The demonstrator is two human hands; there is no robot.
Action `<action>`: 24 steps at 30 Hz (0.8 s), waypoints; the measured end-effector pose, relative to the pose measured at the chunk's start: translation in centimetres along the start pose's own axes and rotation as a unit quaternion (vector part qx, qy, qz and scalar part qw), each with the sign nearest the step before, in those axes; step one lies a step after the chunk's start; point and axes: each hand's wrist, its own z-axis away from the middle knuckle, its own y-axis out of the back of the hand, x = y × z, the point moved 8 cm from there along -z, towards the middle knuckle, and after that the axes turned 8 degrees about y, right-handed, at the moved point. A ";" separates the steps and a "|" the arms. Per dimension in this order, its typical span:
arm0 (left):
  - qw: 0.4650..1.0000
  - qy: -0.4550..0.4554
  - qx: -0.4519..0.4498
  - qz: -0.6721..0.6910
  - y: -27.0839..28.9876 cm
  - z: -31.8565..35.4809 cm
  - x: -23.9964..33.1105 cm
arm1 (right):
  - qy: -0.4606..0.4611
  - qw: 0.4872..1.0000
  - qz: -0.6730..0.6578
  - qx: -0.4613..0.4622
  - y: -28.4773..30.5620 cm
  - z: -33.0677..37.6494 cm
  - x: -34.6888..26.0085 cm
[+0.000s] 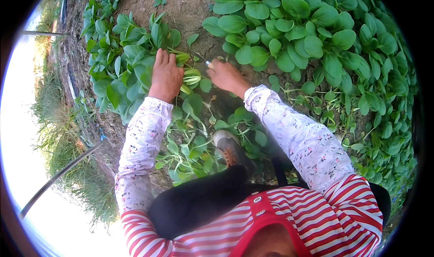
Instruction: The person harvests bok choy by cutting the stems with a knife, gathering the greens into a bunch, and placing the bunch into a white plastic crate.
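Note:
My left hand [165, 75] grips the pale green stalks of a leafy vegetable plant [190, 76] growing in the soil, pressing its leaves aside. My right hand [224, 74] is closed around a small knife [207, 62], whose metal tip shows just left of the fist, close to the base of the stalks. Both forearms wear white floral sleeves. My brown shoe [229, 148] rests among cut leaves below the hands.
Rows of broad-leaved green plants [307, 35] fill the bed to the right and the upper left [117, 53]. Bare brown soil [181, 8] lies between them. Loose cut leaves [190, 153] are strewn near my shoe. A thin metal rod [58, 175] and grass border the left.

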 end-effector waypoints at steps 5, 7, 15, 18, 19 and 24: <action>1.000 0.002 -0.007 0.027 0.9 -0.1 -0.5 | 0.048 0.997 -0.061 -0.009 -1.6 -2.4 1.6; 0.999 0.005 0.004 0.032 0.7 0.3 -0.6 | 0.017 0.994 -0.099 -0.048 -2.1 -2.7 1.6; 0.999 -0.005 -0.029 0.040 0.6 2.2 -0.2 | 0.041 0.993 -0.082 -0.075 -0.8 -2.6 0.4; 0.999 -0.001 -0.024 0.031 0.4 1.9 -0.1 | -0.036 0.987 -0.122 -0.102 -1.2 -2.5 0.7; 0.999 0.000 -0.027 0.035 0.3 2.1 -0.2 | -0.054 0.984 -0.137 -0.103 -1.0 -2.4 0.9; 0.999 0.002 -0.027 0.043 0.2 2.5 -0.2 | 0.045 0.996 -0.071 -0.040 -0.1 -2.7 0.5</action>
